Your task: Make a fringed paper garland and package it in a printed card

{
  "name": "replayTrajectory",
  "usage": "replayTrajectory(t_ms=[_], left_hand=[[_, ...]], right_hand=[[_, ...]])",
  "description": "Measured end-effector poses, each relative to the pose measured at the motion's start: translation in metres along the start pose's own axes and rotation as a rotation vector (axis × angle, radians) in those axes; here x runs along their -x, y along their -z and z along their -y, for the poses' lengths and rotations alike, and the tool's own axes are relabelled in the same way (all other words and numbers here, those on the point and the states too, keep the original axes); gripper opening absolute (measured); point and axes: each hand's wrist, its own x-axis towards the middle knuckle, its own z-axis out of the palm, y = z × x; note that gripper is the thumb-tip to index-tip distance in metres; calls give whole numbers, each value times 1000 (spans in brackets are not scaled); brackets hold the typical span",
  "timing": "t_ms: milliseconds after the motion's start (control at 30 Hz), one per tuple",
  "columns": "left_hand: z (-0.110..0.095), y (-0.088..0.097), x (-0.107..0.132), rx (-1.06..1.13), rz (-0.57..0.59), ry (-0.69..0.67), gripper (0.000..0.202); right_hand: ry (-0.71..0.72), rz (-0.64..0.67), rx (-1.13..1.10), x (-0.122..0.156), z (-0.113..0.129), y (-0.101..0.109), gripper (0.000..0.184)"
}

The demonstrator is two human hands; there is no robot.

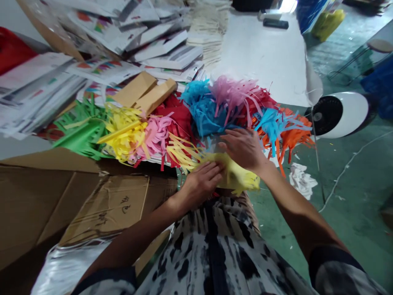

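From my remote station I am watching a person who is wearing a loose tie-dye shirt (211, 250), its white-and-grey cloth carrying black blotches and streaks, with a dark stripe running down the middle of the chest. The left sleeve (107, 282) and the right sleeve (334, 274) are ending in dark bands at the hem (the same mottled print is showing on both), and the left hand (201, 184) and the right hand (242, 149) are showing bare.
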Motion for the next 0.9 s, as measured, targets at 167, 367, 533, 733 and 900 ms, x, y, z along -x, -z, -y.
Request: replayTrajectory(t_ms=[167,367,533,733,900], left_hand=[[-3,2,-7,-31,-57,18,36],[-8,4,-16,-24,-75,35,28],[2,13,-11,71,-41,72,28],[20,35,-14,305,-30,263,24],[18,40,-17,233,-37,302,26]], right_hand=[[-74,-179,25,58,-8,38,26],[152,30,-53,115,21,16,46],[30,7,-135,120,4,3,24],[-128,29,-248,106,-11,12,26],[-92,-4,-90,102,4,19,28]])
